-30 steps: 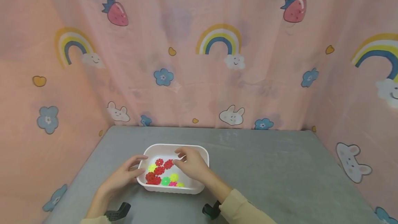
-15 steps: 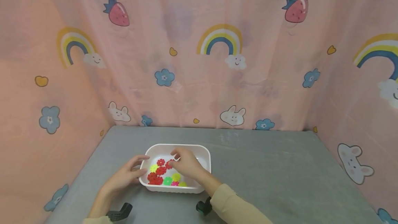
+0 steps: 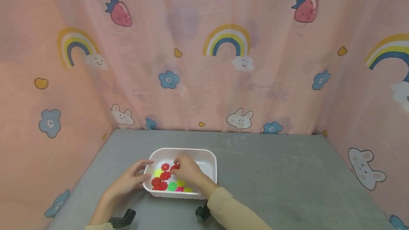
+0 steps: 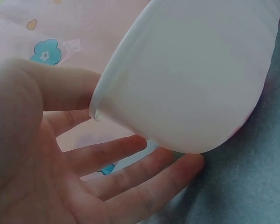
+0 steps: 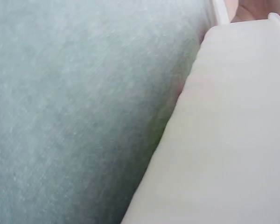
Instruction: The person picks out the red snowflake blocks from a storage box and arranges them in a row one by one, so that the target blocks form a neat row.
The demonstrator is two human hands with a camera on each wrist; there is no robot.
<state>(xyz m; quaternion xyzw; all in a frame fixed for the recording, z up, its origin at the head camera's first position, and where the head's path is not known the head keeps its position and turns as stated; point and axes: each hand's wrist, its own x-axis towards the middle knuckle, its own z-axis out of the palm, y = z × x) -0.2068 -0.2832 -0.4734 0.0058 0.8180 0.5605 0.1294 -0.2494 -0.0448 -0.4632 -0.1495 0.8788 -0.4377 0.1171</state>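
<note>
A white plastic tray (image 3: 209,156) sits on the grey table and holds several small notched plastic discs. Red discs (image 3: 165,175) gather toward its left side, with a yellow disc (image 3: 158,173) among them. Nearer the front lie a green disc (image 3: 172,186) and a pink disc (image 3: 180,189). My left hand (image 3: 128,177) holds the tray's left end, thumb at the rim and other fingers against the outer wall (image 4: 191,79). Inside the tray, my right hand (image 3: 188,169) pinches a red disc (image 3: 174,167), partly hidden by its fingers. The right wrist view shows only the tray's outside.
The grey table (image 3: 271,173) extends to the right of the tray. A pink printed curtain (image 3: 191,95) hangs behind it and along both sides. Black wrist devices show at the left wrist (image 3: 124,218) and the right wrist (image 3: 202,211).
My right hand has moved left and slightly lower inside the tray, and its fingers have closed around a red disc. The left hand stays at the tray's left end.
</note>
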